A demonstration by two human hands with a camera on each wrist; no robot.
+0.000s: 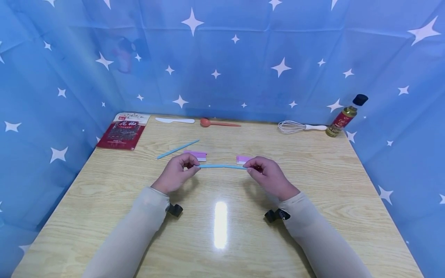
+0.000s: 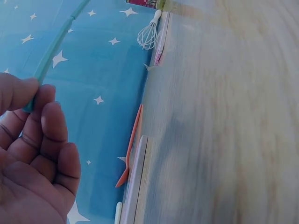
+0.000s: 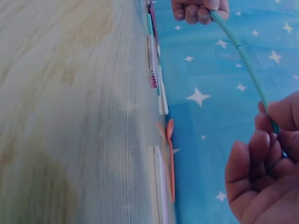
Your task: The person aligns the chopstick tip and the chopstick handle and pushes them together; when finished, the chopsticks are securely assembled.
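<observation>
Between my hands a slender blue stick [image 1: 222, 166], like a drinking straw, is held crosswise above the table. It bows slightly and has a small step near its middle, which the left wrist view shows too. My left hand [image 1: 177, 172] pinches its left end between thumb and forefinger, the other fingers curled loosely. At the opposite end, my right hand [image 1: 269, 175] grips it the same way. Just beyond the hands lie pink and white sticks [image 1: 196, 155] at left and a similar group [image 1: 243, 159] at right, partly hidden by the right hand. Another blue stick [image 1: 178, 149] lies slanted at left.
Along the back edge are a red spice packet [image 1: 121, 133], a white knife [image 1: 175, 121], an orange spoon [image 1: 219, 123], a whisk [image 1: 300, 127] and an oil bottle [image 1: 342, 120]. A blue star-patterned curtain [image 1: 222, 54] hangs behind the wooden table [image 1: 222, 262].
</observation>
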